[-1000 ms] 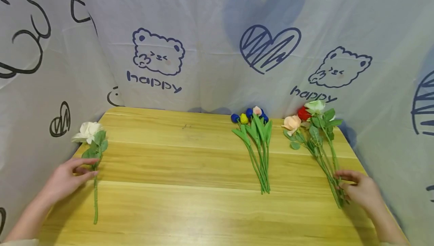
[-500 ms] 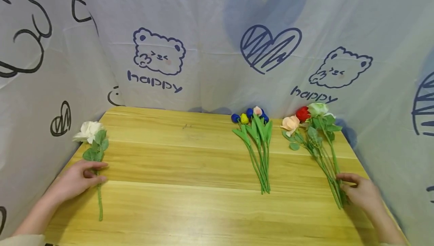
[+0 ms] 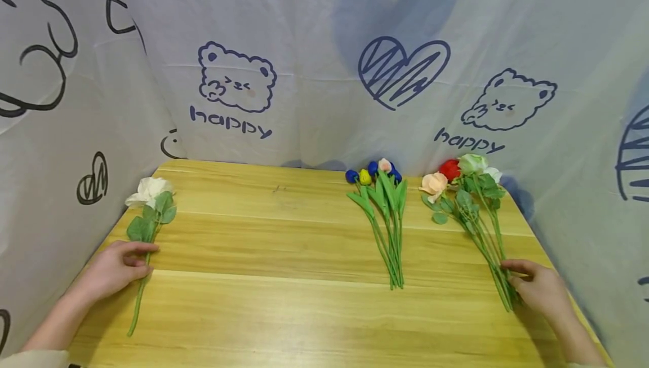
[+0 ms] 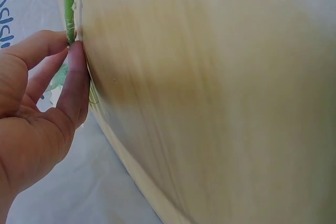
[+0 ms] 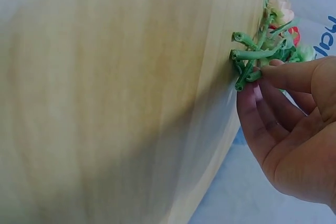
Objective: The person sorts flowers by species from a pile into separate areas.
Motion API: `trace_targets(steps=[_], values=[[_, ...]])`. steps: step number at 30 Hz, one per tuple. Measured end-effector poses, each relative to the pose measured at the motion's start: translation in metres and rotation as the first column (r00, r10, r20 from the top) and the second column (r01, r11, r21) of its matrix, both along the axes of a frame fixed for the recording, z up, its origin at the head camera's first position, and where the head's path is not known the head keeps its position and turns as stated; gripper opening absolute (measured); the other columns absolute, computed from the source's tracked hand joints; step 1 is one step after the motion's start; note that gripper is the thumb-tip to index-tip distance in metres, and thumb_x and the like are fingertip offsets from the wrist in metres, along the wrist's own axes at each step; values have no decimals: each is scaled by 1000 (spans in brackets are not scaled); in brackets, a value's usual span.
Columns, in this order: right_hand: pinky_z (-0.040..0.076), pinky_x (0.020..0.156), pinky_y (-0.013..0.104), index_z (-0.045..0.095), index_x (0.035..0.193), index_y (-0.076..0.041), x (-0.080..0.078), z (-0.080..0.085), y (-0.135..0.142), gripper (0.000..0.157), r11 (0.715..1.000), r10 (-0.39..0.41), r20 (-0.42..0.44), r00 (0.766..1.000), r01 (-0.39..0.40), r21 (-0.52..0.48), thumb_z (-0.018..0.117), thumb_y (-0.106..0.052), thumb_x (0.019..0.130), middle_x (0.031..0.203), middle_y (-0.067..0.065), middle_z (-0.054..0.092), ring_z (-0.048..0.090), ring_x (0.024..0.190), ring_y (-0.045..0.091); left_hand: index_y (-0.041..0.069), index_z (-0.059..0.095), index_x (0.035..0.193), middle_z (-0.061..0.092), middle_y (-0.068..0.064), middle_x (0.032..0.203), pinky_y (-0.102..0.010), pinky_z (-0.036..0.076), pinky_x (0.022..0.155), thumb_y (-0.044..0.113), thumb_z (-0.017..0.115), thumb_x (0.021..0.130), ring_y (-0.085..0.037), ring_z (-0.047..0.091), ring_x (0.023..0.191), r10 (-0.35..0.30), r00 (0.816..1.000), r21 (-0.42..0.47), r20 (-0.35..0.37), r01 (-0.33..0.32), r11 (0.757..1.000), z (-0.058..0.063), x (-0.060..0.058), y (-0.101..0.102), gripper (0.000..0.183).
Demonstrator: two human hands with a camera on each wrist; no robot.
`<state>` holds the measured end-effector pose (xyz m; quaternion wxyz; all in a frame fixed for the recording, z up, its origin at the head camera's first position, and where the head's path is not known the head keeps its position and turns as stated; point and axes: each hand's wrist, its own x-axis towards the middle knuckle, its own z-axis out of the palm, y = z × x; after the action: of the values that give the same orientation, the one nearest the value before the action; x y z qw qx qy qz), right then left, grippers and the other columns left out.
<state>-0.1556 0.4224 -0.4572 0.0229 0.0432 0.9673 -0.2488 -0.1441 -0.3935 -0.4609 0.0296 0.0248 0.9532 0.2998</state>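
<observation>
A white artificial rose (image 3: 151, 192) lies at the left side of the table. My left hand (image 3: 119, 266) pinches its green stem (image 4: 70, 9) between thumb and fingertips, below the leaves. At the far right is a bunch of roses with a peach bloom (image 3: 434, 184), a red bloom (image 3: 450, 170) and whitish ones. My right hand (image 3: 539, 289) is at the lower end of this bunch. In the right wrist view its thumb and fingers pinch a stem end, beside several other cut stems (image 5: 254, 54). Which bloom that stem carries I cannot tell.
A bunch of artificial tulips (image 3: 387, 227), blue, yellow and pink, lies right of the middle of the wooden table (image 3: 243, 300). White cloth (image 3: 314, 103) with drawn bears and hearts hangs along the back and both sides.
The white rose's bloom has shifted to the right and its stem end to the left, so it now slants. The left hand has moved slightly right. Blooms in the right bunch have shifted a little.
</observation>
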Motion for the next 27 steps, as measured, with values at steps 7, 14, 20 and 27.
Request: trace_targets(steps=[7,14,20,27], values=[[50,64,30,71,126,4,-1,-2,-1,29,1000,3,-40,999,-2,14,65,-9,100,117,28,72,69,103,48,-5,71,125,69,-24,116,-21,52,72,8,81,86,-15,66,90,6,999,9,37,-7,1000,3,-1,-1,42],[52,68,35,71,127,3,0,-4,-1,30,1000,-8,-48,999,9,12,65,-10,100,117,30,71,67,106,50,-5,70,127,72,-11,103,-22,51,70,13,79,89,-14,64,89,41,996,-2,84,-41,999,7,0,-1,43],[51,65,35,69,130,2,1,-3,0,33,1000,-16,-26,1000,16,0,63,-11,101,122,31,69,66,107,52,-8,68,128,73,-12,102,-20,51,70,9,79,90,1,59,83,43,996,38,78,-46,998,9,2,0,44],[51,66,35,70,129,2,2,-4,1,32,1000,-16,-44,999,17,9,64,-11,100,120,31,69,66,107,52,-9,68,128,74,-18,107,-17,52,73,9,77,92,9,58,84,40,997,61,70,-44,997,7,3,-3,42]])
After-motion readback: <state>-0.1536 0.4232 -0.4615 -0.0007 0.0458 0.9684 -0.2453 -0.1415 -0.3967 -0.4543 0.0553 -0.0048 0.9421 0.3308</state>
